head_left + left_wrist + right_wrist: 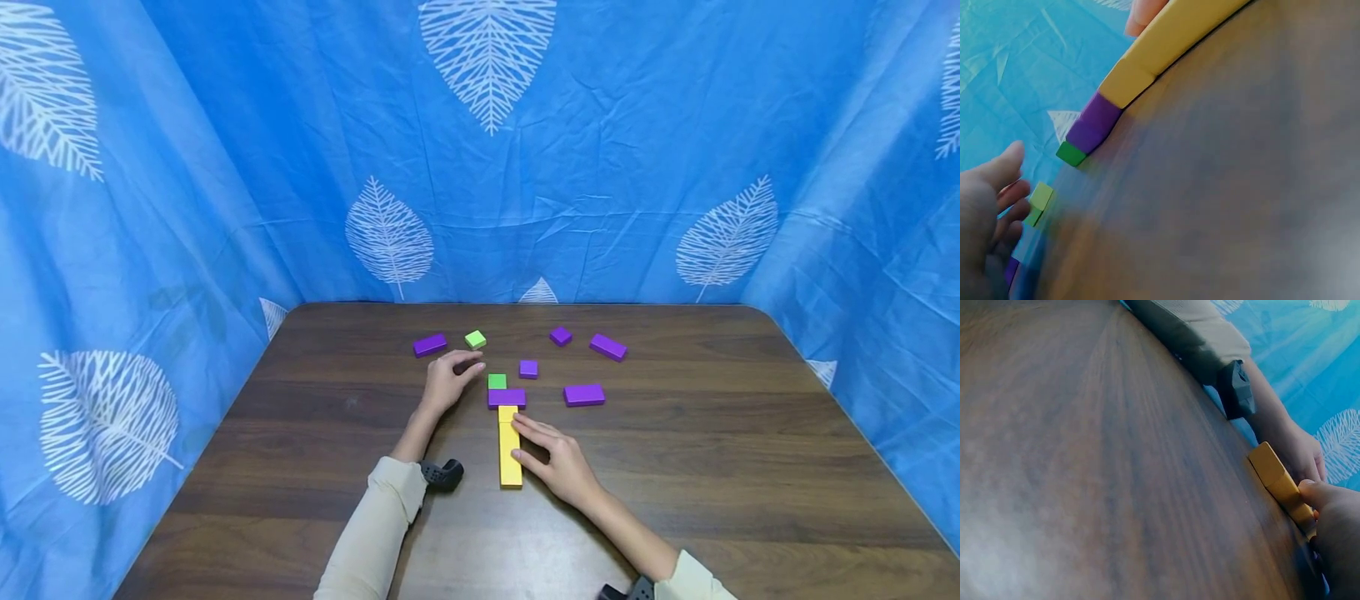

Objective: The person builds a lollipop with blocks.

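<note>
My left hand [447, 381] hovers over the table, thumb and fingers apart with nothing held, just nearer than a light green square block [476, 339]. My right hand [558, 461] touches the right side of a yellow row with its thumb and fingertips. That row is a long yellow block [510, 462] with a short yellow block [508, 413] at its far end. Crosswise at the top of the row lies a purple rectangular block [507, 399]. Against its far side, towards the left, sits a green square block [497, 381]. In the left wrist view, the left hand [988, 212] appears beside the light green block [1040, 197].
Purple rectangular blocks lie at the back left [430, 345], back right [608, 347] and right [584, 395]. Two purple square blocks [528, 369] [560, 336] lie between them. A blue leaf-print curtain [600, 150] surrounds the brown wooden table [712, 450].
</note>
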Available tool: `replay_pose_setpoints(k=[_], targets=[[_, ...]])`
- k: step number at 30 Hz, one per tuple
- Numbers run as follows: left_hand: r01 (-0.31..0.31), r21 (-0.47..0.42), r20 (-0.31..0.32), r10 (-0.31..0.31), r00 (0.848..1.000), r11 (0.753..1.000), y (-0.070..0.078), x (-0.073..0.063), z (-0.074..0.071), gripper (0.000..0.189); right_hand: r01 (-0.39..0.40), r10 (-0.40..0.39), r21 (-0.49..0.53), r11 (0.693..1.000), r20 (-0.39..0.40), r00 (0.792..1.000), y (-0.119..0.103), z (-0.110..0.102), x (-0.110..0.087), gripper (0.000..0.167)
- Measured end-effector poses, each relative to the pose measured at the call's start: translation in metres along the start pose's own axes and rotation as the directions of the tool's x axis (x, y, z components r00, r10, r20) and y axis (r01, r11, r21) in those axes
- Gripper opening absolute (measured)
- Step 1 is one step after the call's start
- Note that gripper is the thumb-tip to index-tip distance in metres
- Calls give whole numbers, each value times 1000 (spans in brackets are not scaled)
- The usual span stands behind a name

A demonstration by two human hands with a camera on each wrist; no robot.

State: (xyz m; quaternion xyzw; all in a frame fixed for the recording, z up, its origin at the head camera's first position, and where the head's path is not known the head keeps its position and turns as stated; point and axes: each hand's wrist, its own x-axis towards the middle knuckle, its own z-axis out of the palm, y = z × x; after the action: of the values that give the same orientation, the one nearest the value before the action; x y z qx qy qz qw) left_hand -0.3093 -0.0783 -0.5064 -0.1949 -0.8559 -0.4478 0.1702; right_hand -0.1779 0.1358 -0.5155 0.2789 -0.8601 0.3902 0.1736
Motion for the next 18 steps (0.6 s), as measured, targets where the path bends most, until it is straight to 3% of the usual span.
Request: replay_pose_setpoints(k=[3, 5, 12, 18], targets=[[7, 35, -104, -4, 995, 999, -3, 10, 0, 27, 3, -3, -4, 1000, 1, 1000, 1, 0, -1, 42], [17, 64, -138, -8, 990, 998, -5, 18, 0, 29, 8, -8, -6, 1000, -1, 1000, 1, 0, -1, 42], [51, 124, -92, -40, 995, 991, -6, 35, 4, 34, 15, -15, -1, 1000, -10, 1000, 1, 0, 0, 42], [65, 153, -78, -54, 995, 986, -14, 36, 13, 34, 14, -14, -7, 1000, -4, 1000, 1, -1, 0, 42]])
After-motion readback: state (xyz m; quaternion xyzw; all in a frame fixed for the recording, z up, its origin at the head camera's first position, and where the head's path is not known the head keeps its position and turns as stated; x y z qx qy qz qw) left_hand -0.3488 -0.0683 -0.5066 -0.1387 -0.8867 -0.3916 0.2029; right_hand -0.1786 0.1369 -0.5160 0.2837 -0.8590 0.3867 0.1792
